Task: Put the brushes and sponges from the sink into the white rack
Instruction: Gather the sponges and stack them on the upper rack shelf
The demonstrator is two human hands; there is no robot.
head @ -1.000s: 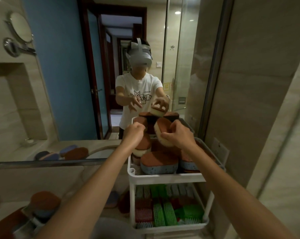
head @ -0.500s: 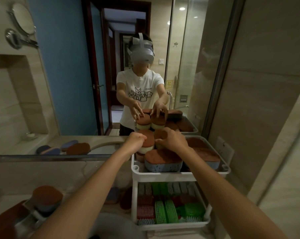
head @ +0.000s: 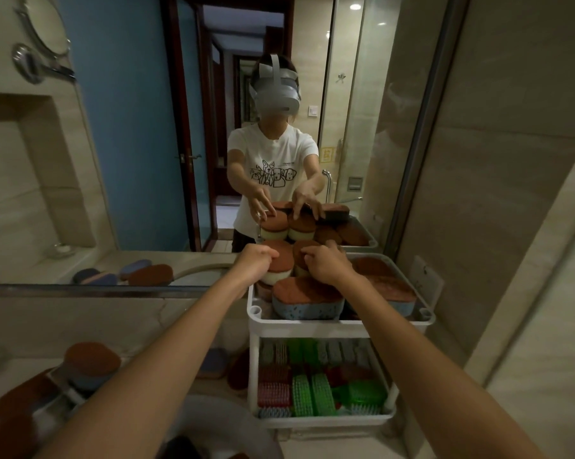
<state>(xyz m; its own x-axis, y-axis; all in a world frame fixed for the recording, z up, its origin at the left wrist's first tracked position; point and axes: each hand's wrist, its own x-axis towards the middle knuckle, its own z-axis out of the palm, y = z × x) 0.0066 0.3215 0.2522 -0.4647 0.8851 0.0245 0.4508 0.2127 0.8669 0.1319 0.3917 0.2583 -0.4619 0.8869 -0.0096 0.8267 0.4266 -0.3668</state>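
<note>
1. While both hands settle sponges on the top tier, the placing step seems nearly done. The left hand (head: 256, 260) curls its fingers over a round brown-topped cream foam sponge (head: 281, 270), and the right hand (head: 329, 265) grips a second brown-and-cream sponge (head: 300, 255) just beside it.
2. Both sponges stand at the back of the white plastic rack (head: 312, 323), behind a blue-bodied sponge (head: 307, 301). Coloured plastic brushes (head: 312, 389) fill the lower tier.
3. Next, I judge, the hands must let go gently and reach for the brown-topped blue sponge (head: 92, 362) at lower left.

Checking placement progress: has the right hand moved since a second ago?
Yes: the right hand has come down toward the white rack, lowering the sponge it grips.
</note>
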